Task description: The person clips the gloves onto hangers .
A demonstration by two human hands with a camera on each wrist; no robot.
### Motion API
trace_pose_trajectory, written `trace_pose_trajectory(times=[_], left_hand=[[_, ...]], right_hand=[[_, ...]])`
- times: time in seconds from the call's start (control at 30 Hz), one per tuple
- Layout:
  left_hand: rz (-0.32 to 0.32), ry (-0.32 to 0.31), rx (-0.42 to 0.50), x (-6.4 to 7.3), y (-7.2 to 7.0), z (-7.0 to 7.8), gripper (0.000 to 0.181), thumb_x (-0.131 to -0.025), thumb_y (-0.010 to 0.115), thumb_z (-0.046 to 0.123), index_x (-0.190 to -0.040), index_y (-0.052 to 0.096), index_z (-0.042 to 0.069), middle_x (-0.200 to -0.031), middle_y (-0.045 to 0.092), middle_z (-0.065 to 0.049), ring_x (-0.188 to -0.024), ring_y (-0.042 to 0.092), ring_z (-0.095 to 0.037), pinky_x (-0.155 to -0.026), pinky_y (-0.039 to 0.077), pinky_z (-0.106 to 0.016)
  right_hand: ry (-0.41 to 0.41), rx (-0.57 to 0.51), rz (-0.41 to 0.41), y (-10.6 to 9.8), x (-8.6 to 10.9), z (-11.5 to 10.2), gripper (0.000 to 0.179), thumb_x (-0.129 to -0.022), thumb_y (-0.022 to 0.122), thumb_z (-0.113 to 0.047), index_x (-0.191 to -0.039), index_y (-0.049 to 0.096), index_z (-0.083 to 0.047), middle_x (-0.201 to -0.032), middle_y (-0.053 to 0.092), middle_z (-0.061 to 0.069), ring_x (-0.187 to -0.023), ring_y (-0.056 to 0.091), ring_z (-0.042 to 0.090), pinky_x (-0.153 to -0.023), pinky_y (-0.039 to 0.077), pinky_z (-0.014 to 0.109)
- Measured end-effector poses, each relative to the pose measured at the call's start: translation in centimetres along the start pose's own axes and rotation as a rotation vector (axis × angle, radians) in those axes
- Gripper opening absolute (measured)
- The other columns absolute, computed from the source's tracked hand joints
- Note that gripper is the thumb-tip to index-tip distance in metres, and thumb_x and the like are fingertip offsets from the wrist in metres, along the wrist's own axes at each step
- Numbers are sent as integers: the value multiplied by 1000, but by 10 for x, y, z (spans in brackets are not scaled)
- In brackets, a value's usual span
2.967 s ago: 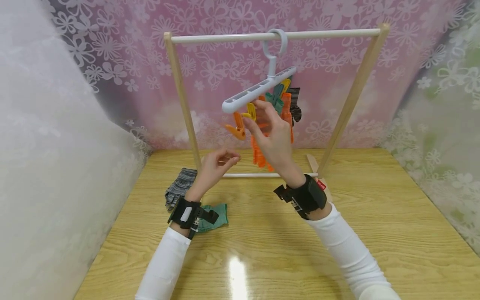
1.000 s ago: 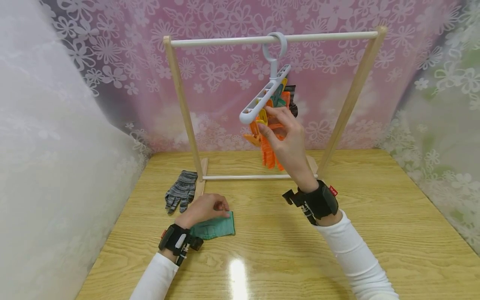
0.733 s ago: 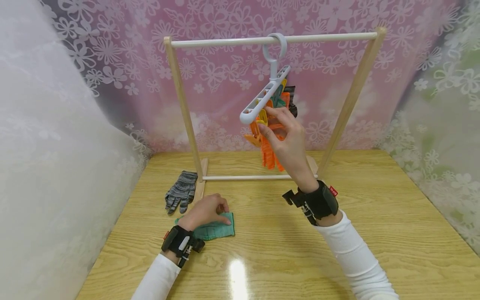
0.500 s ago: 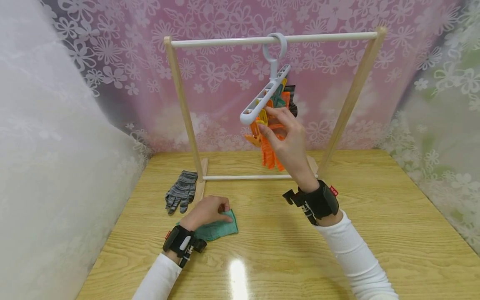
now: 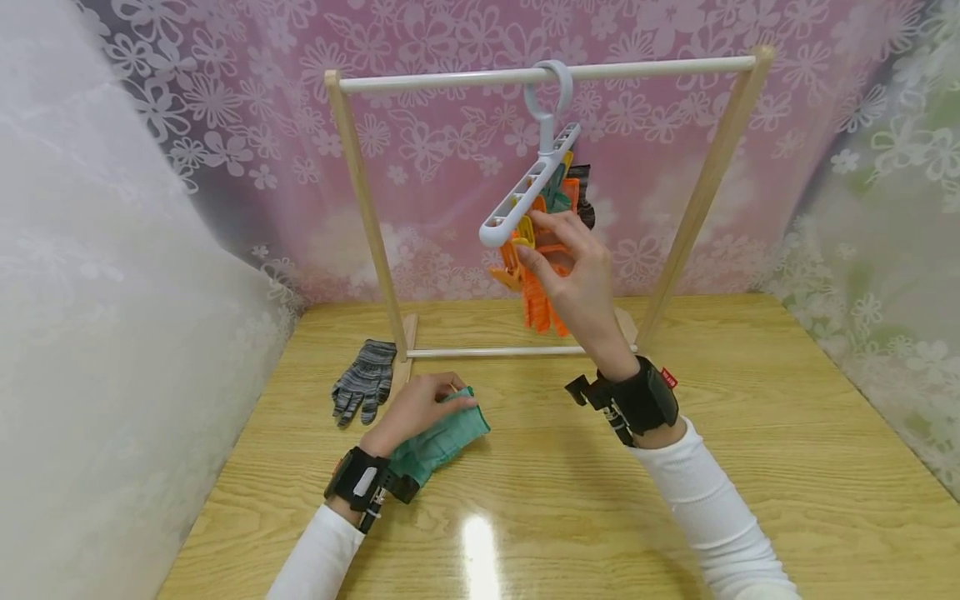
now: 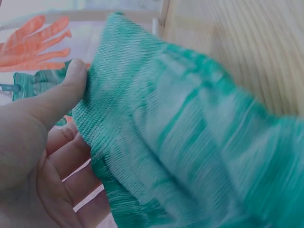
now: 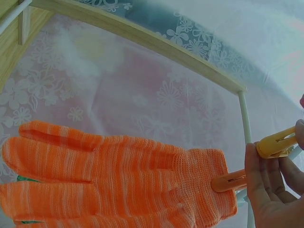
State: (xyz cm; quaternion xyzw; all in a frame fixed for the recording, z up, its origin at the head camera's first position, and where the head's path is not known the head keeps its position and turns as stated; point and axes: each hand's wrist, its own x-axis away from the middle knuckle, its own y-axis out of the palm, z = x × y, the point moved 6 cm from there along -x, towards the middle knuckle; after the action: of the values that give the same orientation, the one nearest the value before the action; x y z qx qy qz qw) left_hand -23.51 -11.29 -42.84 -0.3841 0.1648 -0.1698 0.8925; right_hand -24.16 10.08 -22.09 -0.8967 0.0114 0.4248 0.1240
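My left hand (image 5: 423,408) pinches the cuff of a green knitted glove (image 5: 453,433) low over the table; in the left wrist view the glove (image 6: 161,118) spreads out from thumb and fingers. My right hand (image 5: 581,279) is raised to a grey hanger (image 5: 528,190) and pinches a yellow clothespin (image 5: 526,232) under its near end. That clothespin (image 7: 273,144) has no glove in it. Beside it hangs an orange clothespin (image 5: 506,273). Behind the hand hangs an orange glove (image 5: 536,304), its cuff gripped by another orange clothespin (image 7: 229,181).
The hanger hooks over the white bar (image 5: 450,80) of a wooden rack. More clothespins and gloves, among them a dark glove (image 5: 585,204), hang toward its far end. A grey striped glove (image 5: 366,383) lies on the table (image 5: 712,467) by the rack's left foot (image 5: 405,367).
My left hand has come down from near the rack to the green glove, gripped its cuff and lifted it, turning the glove. My right hand has swung the hanger slightly right, still at the yellow clothespin.
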Motion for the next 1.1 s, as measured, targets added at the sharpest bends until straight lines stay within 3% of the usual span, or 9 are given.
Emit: trace_pose_trajectory(times=[0.17,0.4,0.5,0.8,0.93,1.1], left_hand=[[40,11,-15,-1,-5,8,21,-96,71,34,-109,71,18,-96,76,-3,-86,73,-18,-72,59,-34],[89,32,32,-4,-14,20,21,-97,71,30,-112,70,15,-106,76,-8,-98,73,-25,-84,61,-42],[131,52,52,-6,-19,26,23,-97,71,26,-114,69,11,-104,75,-10,-94,74,-26,-82,61,-42],[208,124,121,-19,-27,47,23,-95,73,21,-114,67,9,-105,76,-9,-94,74,-25,-86,61,-38],[232,127,218,-25,-32,55,26,-96,73,19,-119,69,9,-101,77,-7,-94,74,-22,-88,61,-36],[287,118,267,-30,-39,62,27,-96,73,18,-120,70,6,-105,75,-9,-97,74,-23,-91,60,-36]], right_hand=[[-14,-5,-3,0,-1,0,39,-92,73,1,-130,65,6,-110,63,19,-94,66,15,-84,58,20],[-16,8,-11,0,-4,-1,41,-89,76,1,-128,67,4,-107,65,19,-92,69,28,-81,59,19],[-8,5,-27,0,-6,-2,40,-88,77,1,-127,67,5,-106,66,19,-91,71,29,-80,60,21],[73,-12,-77,-2,-9,-2,41,-88,77,0,-128,68,4,-106,70,19,-87,68,-1,-83,61,28],[96,-7,-91,-2,-9,-2,41,-89,77,-1,-128,68,3,-107,70,18,-86,67,-3,-84,61,32],[124,-4,-108,-2,-9,-2,41,-89,77,-2,-129,67,2,-110,70,18,-87,67,-4,-84,60,26]])
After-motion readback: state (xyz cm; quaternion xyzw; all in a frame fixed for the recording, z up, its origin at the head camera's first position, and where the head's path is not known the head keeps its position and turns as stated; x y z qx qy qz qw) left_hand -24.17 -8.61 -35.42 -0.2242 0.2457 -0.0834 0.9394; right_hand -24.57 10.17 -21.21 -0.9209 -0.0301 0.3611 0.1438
